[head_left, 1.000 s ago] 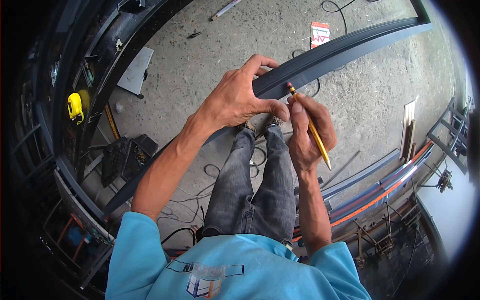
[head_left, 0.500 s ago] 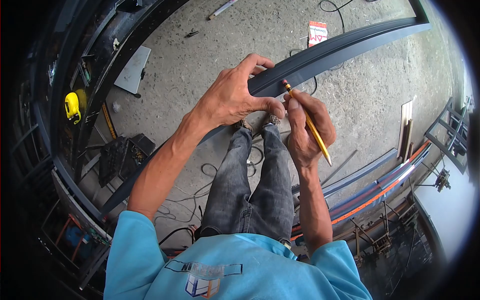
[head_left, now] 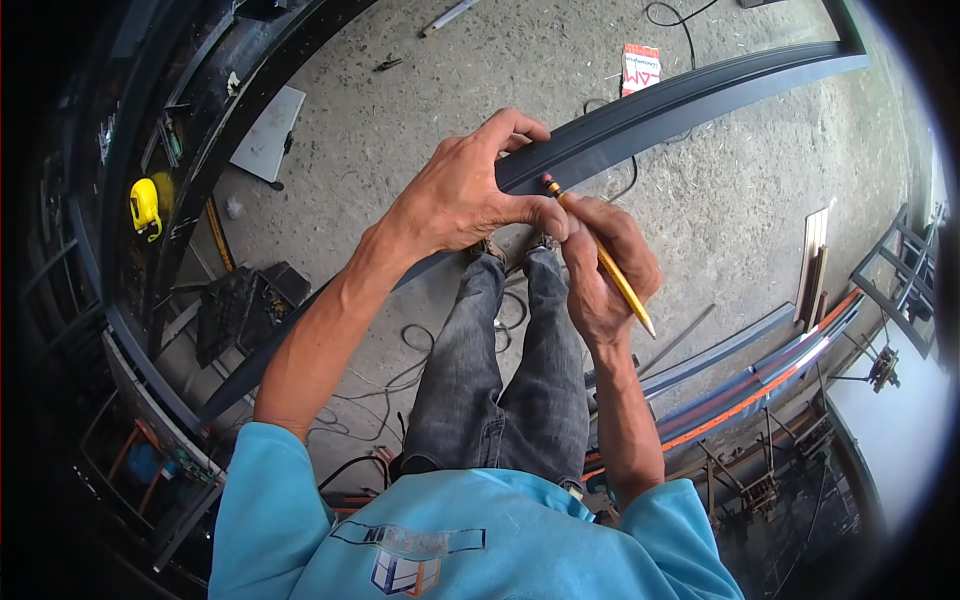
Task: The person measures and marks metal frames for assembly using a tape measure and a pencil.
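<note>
Shifting yellow pencil (head_left: 623, 288) closer to left hand (head_left: 463, 198) than a moment ago, right hand (head_left: 599, 312) fingers pinching it eraser-first, left fingers gripping around dark frame bar (head_left: 680, 109) above floor (head_left: 400, 130), so eraser (head_left: 547, 179) likely works a fresh spot nearer the grip.

The left hand (head_left: 465, 195) is covering part of the dark metal bar (head_left: 680, 108), and the left forearm (head_left: 330, 310) is hiding more of it. The right hand (head_left: 603, 300) is concealing part of the yellow pencil (head_left: 620, 280); the view is not showing clearly whether its eraser (head_left: 546, 178) is touching the bar. The smallest print on the red-and-white label (head_left: 641, 68) is blurring. The bottom edge is cutting off the blue shirt (head_left: 500, 540), and items in the black case (head_left: 225, 315) are showing too small to identify
</note>
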`<action>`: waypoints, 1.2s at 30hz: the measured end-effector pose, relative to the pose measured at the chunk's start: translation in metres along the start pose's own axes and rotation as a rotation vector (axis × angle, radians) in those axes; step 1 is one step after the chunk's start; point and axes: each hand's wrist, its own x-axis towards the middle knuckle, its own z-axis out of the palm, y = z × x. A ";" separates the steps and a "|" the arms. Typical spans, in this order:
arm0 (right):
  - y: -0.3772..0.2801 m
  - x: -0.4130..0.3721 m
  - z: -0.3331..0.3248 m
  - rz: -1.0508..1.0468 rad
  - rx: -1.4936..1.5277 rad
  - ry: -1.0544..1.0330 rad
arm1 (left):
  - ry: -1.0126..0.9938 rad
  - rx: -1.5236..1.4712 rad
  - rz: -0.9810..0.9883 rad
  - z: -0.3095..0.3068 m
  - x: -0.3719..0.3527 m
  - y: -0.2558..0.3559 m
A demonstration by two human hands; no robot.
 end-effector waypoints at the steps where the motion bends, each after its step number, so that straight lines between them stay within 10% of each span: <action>1: 0.001 -0.006 -0.005 0.075 0.076 -0.002 | -0.005 -0.005 0.005 0.000 -0.001 0.002; 5: 0.000 0.000 -0.026 0.209 0.244 0.221 | 0.033 0.178 0.111 0.006 -0.001 -0.003; 36: 0.008 0.013 -0.010 -0.054 -0.073 0.026 | 0.031 0.139 0.162 0.005 0.000 -0.003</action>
